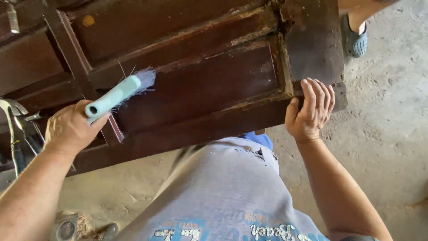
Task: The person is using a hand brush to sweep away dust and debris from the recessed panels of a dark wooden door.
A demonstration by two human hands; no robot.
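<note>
- Dark-brown wood fills the head view: a panelled door (196, 80) lies flat across the person's front, its near rail over their lap.
- Left hand (69, 129) is closed in a fist round the pale-teal handle of a brush (120, 91); the frayed bluish bristles rest on the frame moulding, just left of the recessed panel (200, 85).
- Right hand (310, 111) lies half open, fingers curled over the door's near right edge, thumb against the side, steadying it.
- By my judgement the work is only partway along: the panel's centre looks smooth and reddish, while the mouldings and the upper right corner (278, 22) show crusty, pale, flaking patches that remain rough.
- Metal tools, pliers perhaps (15, 129), hang at the left edge below the door.
- Floor (388, 134) is bare, dusty concrete with grit and scuffs.
- At the top right a foot in a blue perforated clog (355, 40) stands just past the door's corner; whose it is I cannot tell.
</note>
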